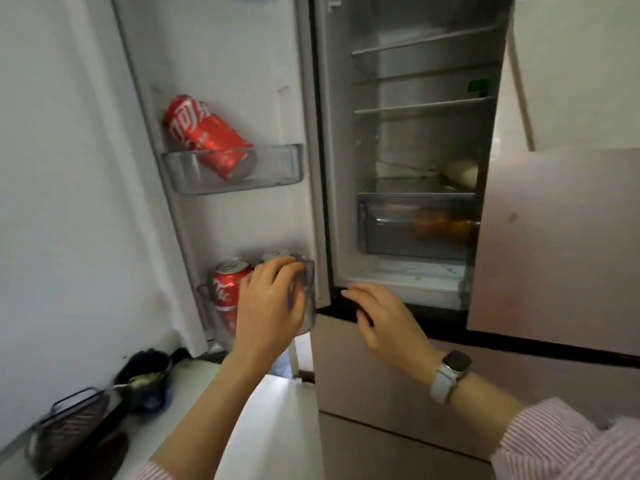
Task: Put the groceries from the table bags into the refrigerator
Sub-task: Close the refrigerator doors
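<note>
Left hand (273, 299) grips a can in the door bin (309, 299), right hand (377, 315) open

white wall (62, 168), dark mug (147, 382) on counter (256, 427), wire rack (69, 420)

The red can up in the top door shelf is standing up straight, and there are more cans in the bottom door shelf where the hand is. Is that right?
Not quite. The head view shows the red can in the top door shelf tipped over, leaning at a slant, not standing up straight. The rest holds: more cans, like the upright red one, sit in the bottom door shelf, where the left hand is.
</note>
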`<state>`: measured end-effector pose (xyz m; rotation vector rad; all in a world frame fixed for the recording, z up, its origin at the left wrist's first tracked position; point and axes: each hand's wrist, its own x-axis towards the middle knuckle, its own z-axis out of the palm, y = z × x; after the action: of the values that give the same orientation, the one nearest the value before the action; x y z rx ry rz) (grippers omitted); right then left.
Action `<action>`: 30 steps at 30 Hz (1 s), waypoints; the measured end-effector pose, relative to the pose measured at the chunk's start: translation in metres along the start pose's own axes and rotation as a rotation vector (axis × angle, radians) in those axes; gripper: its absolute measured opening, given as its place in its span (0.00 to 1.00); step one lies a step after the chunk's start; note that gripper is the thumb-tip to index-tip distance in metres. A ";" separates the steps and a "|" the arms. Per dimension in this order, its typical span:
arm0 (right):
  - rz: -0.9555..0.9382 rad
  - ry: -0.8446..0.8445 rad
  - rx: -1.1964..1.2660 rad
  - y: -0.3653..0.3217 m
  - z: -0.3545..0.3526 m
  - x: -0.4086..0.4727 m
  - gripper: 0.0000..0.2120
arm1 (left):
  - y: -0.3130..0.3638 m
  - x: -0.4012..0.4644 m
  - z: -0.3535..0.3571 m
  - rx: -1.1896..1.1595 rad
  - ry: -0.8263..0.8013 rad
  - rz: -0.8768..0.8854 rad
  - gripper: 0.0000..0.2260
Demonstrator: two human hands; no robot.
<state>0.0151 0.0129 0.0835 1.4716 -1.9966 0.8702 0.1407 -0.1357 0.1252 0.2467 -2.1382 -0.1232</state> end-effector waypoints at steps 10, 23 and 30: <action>-0.009 -0.071 -0.205 -0.102 0.074 0.044 0.19 | -0.082 -0.057 -0.089 0.169 0.037 -0.237 0.23; 0.114 -0.022 0.081 -0.056 0.008 0.001 0.18 | -0.056 -0.045 -0.067 0.040 0.085 -0.054 0.29; 0.013 0.097 0.136 -0.048 -0.034 -0.023 0.24 | -0.005 -0.042 -0.036 0.078 0.181 0.200 0.26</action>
<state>0.0684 0.0424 0.0992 1.4616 -1.9107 1.0801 0.1934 -0.1310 0.1100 0.0849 -1.9768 0.0959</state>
